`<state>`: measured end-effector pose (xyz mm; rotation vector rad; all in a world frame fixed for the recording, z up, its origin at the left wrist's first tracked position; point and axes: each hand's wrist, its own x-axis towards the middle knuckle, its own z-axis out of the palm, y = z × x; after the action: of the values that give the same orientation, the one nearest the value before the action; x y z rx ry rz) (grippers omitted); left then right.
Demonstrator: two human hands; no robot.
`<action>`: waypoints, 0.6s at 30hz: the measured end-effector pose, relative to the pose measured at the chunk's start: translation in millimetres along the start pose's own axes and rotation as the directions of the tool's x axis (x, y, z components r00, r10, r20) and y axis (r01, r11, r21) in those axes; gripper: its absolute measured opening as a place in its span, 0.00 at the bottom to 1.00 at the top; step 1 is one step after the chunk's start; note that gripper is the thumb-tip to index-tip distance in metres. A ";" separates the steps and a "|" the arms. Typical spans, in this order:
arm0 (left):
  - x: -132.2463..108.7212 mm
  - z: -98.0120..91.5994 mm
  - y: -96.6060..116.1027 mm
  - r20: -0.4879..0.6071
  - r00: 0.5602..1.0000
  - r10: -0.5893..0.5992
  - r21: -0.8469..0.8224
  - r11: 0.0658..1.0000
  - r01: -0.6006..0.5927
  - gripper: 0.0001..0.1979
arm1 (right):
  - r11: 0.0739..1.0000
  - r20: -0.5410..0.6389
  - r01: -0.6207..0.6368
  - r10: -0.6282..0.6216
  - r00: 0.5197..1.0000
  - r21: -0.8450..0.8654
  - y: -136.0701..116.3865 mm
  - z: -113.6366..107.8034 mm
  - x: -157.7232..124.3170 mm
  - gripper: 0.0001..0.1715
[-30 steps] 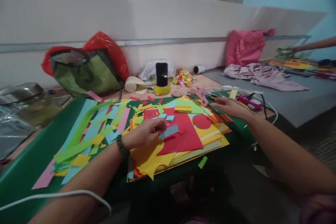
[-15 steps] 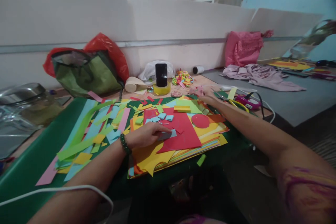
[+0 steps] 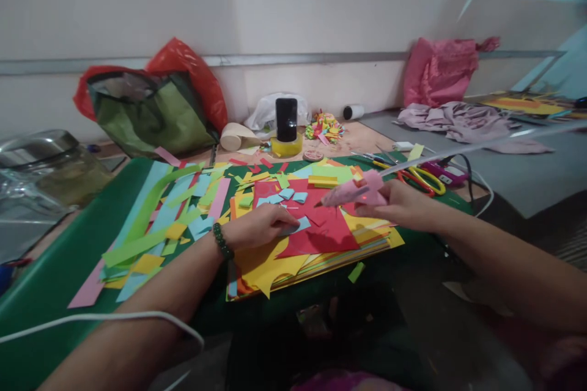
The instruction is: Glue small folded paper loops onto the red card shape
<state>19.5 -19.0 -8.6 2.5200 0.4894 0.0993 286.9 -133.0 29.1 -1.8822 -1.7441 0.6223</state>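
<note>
In my right hand (image 3: 403,204) is a pink hot glue gun (image 3: 362,189), its nozzle pointing left above a red paper sheet (image 3: 330,229). A long clear glue stick (image 3: 440,151) runs out of its back end. My left hand (image 3: 261,225), with a dark green bead bracelet at the wrist, is closed on a small light blue paper piece (image 3: 302,225) against the red sheet; the fingertips partly cover it. Several folded light blue pieces (image 3: 287,193) lie just beyond that hand. Beneath the red sheet is a stack of coloured paper (image 3: 321,269).
Paper strips (image 3: 137,253) cover the left side of the green mat (image 3: 41,293). Scissors (image 3: 419,180) and a purple power socket (image 3: 444,172) lie at right. A phone (image 3: 287,119) stands by yellow tape (image 3: 287,146). A white cable (image 3: 114,316) crosses my left forearm.
My right hand has brought the pink glue gun from the back right of the mat to above the red sheet. My left hand stays at the blue piece. The view has tilted down slightly.
</note>
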 end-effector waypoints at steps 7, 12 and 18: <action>-0.5 0.7 -2.3 0.005 1.000 0.020 0.015 1.000 -0.020 0.16 | 0.994 0.160 0.035 -0.018 0.987 -0.105 -10.8 24.4 1.8 0.27; -0.3 1.3 -2.5 -0.001 1.000 0.019 0.009 1.000 -0.019 0.15 | 0.961 0.112 0.009 0.023 0.993 -0.276 -12.5 28.1 7.6 0.27; 0.0 2.5 -4.2 -0.021 0.999 0.037 -0.018 0.999 -0.038 0.14 | 0.930 0.122 -0.006 0.054 0.991 -0.367 -12.3 28.4 8.7 0.27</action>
<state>18.5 -17.0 -13.0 2.5130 0.4476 0.1439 260.1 -122.2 15.0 -2.1609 -2.0327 0.4624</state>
